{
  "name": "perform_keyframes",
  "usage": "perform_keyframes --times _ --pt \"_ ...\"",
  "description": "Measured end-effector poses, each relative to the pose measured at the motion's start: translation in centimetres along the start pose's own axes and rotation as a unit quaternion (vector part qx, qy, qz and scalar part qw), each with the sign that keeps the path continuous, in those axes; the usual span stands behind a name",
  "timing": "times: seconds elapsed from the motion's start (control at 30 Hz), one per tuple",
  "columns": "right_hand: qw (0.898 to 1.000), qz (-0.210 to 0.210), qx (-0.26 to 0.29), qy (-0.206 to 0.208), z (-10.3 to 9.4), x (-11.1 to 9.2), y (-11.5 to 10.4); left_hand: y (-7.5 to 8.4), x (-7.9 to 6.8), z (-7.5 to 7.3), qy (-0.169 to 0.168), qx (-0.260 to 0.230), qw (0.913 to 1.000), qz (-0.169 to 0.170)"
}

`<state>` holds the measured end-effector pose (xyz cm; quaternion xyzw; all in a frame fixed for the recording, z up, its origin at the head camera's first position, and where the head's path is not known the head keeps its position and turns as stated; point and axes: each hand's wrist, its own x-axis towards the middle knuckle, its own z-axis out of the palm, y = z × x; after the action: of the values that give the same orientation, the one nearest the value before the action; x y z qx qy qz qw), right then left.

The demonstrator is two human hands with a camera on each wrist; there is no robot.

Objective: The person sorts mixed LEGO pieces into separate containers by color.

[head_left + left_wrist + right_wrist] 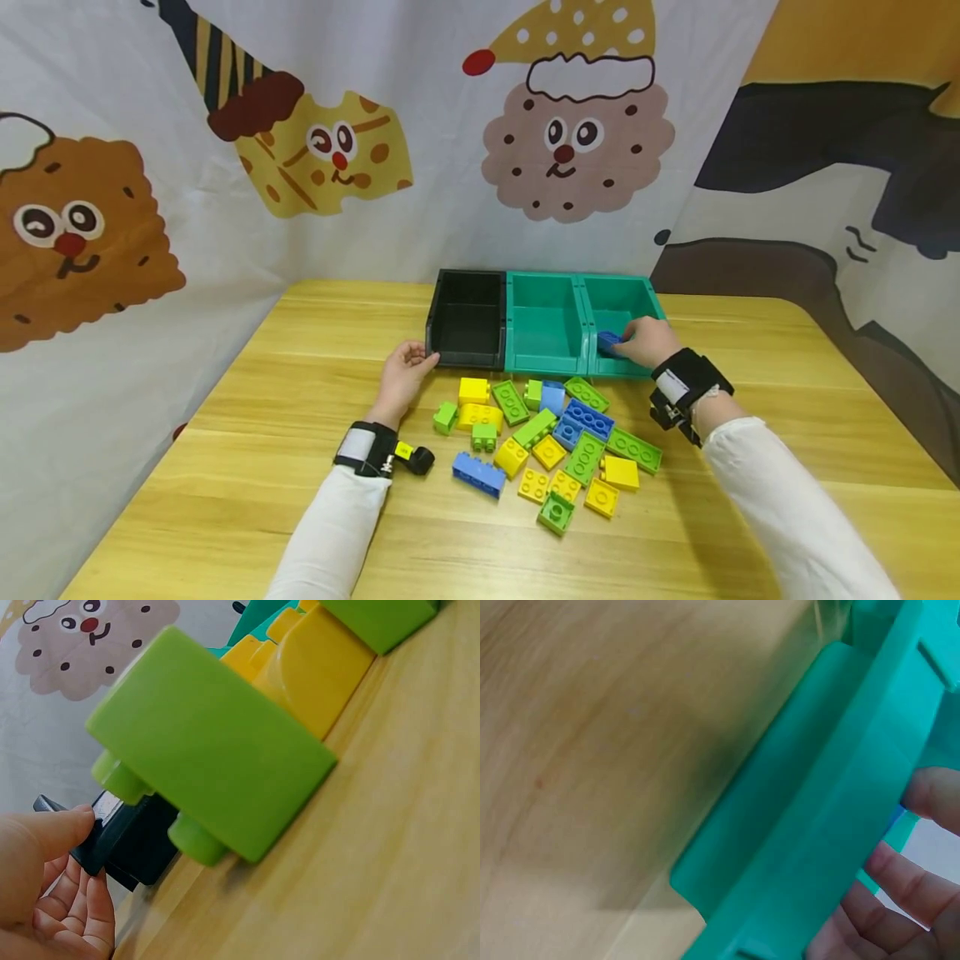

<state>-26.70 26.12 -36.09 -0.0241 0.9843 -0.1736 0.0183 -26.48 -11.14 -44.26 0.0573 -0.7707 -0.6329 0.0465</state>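
My left hand [401, 382] pinches the front left corner of the black bin [467, 362] between thumb and fingers; the left wrist view shows the thumb on top of its rim [97, 825]. At the right, my right hand [651, 340] holds a blue toy brick [608, 342] inside the right teal bin [626, 367]. Most of that brick is hidden in the right wrist view, where the bin's wall [817, 817] stands in front of the fingers. The middle teal bin [546, 365] stands between these two bins.
Loose toy bricks lie in front of the bins: a long blue brick [479, 475], a yellow brick [620, 472], a green brick [557, 512] and several others. A small green brick [446, 417] lies near my left wrist. Behind the wooden table [247, 492] hangs a printed curtain [442, 225].
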Motion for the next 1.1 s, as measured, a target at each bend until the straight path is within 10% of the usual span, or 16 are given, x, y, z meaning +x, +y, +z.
perform_keyframes --times 0.6,1.1 --pt "0.995 0.034 -0.008 -0.09 0.9 0.7 0.0 0.1 0.1 0.0 0.0 0.001 1.0 0.002" --pt "0.994 -0.033 0.086 -0.052 -1.3 -1.0 0.9 0.0 0.1 0.1 -0.003 0.001 1.0 0.002"
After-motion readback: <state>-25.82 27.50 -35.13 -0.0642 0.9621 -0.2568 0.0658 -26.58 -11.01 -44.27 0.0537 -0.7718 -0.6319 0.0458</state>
